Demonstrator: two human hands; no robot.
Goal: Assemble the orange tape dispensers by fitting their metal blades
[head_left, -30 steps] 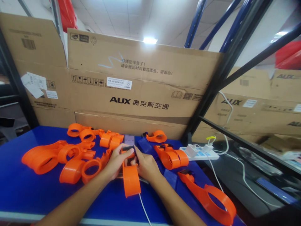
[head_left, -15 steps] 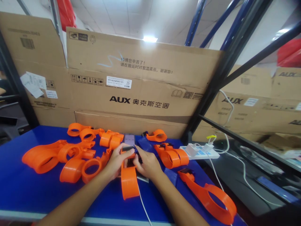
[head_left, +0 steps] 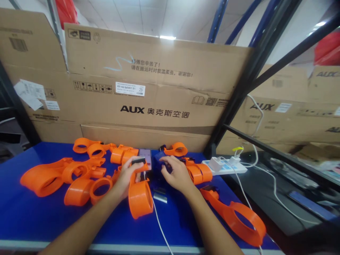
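Note:
My left hand (head_left: 126, 176) grips the upper end of an orange plastic tape-dispenser body (head_left: 139, 196) that stands on the blue table (head_left: 32, 216); a small black piece (head_left: 138, 161) sits at its top under my thumb. My right hand (head_left: 176, 173) hovers to the right over a dark blue block (head_left: 158, 166), fingers bent and apart, holding nothing that I can see. A small grey metal piece (head_left: 160, 197) lies on the table between my forearms. A phone (head_left: 145, 156) with a lit screen lies just behind my left hand.
Several orange dispenser bodies lie in a heap on the left (head_left: 66, 173), and others lie on the right (head_left: 233, 219). A white cable (head_left: 159, 223) runs toward me. A white power strip (head_left: 225, 165) sits at the right. Cardboard boxes (head_left: 148, 88) wall the back.
My right hand has let go of the orange body and moved right onto the blue block. My left hand keeps the orange body, which now tilts slightly left. The grey metal piece has come into sight.

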